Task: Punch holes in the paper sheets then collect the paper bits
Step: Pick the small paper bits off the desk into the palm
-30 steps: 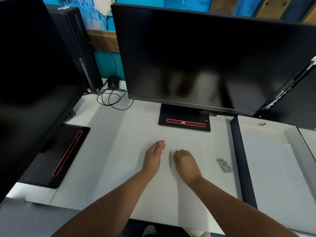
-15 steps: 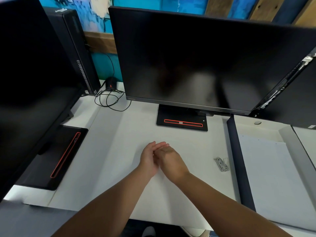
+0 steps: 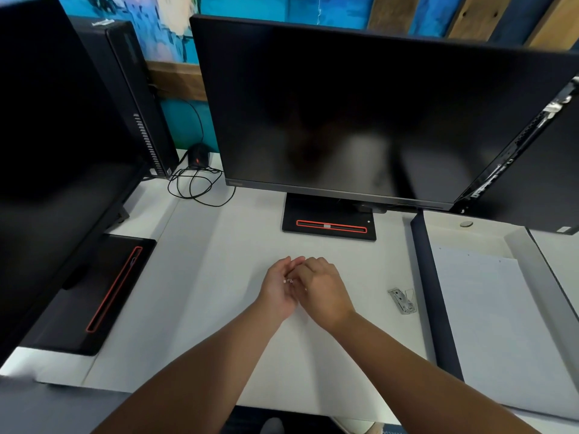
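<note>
Head view: left hand point(image 3: 277, 288) cupped palm-up over mid desk point(image 3: 219, 277), paper bits point(image 3: 288, 280) lying in it. Right hand point(image 3: 324, 286) touches it, fingers bunched; can't tell if pinching any. Keep cup level, release low.

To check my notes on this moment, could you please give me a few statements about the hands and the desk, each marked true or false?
1. The left hand and the right hand meet above the white sheet. True.
2. The right hand holds the metal punch. False: the punch lies to the right of both hands, and neither touches it.
3. Small paper bits show in the cupped left palm. True.
4. The middle monitor displays a bright document. False: its screen is dark.
</note>
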